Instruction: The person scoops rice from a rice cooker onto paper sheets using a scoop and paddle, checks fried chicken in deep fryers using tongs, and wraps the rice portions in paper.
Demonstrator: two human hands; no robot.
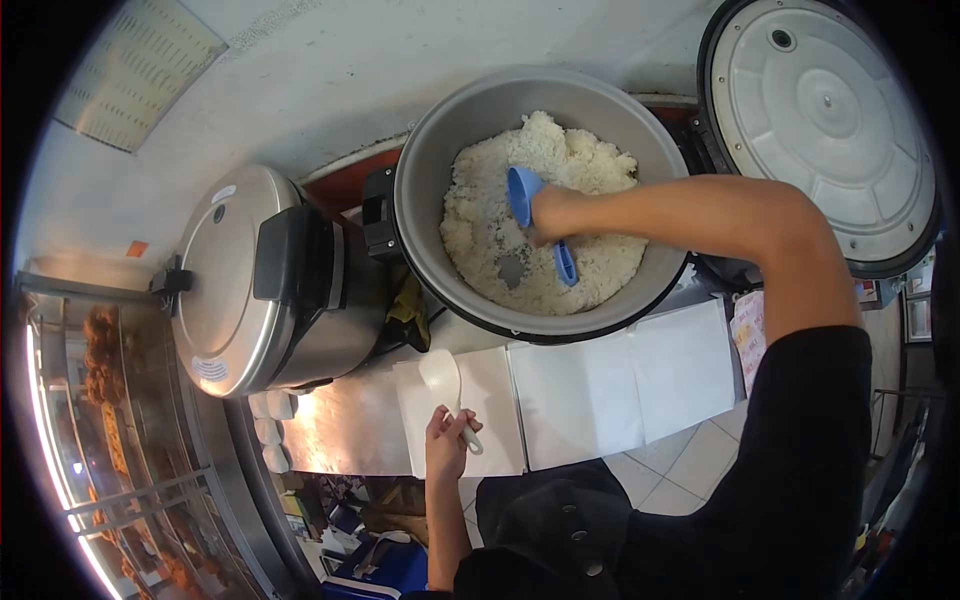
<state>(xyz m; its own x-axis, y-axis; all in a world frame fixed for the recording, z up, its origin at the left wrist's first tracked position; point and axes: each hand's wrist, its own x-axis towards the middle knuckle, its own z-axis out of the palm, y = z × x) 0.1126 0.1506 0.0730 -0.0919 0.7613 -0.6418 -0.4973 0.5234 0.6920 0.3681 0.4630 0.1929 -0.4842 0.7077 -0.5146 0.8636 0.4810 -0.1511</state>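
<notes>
A large grey rice cooker pot (420,187) stands open before me, holding cooked white rice (480,172). Inside it, my right hand (556,216) is closed around a blue plastic scoop (523,196); its bowl shows left of the fingers and its handle end below them. A patch of the pot's bottom shows through the rice. Lower left, my left hand (450,441) grips the handle of a white rice paddle (442,375), its blade pointing up above white paper sheets (495,427) on the counter.
A second, closed rice cooker (232,277) stands left, with small white wrapped portions (276,457) below it. The open pot's raised lid (825,112) is at upper right. More paper sheets (577,397) lie along the counter. A glass food display case (135,465) fills the lower left.
</notes>
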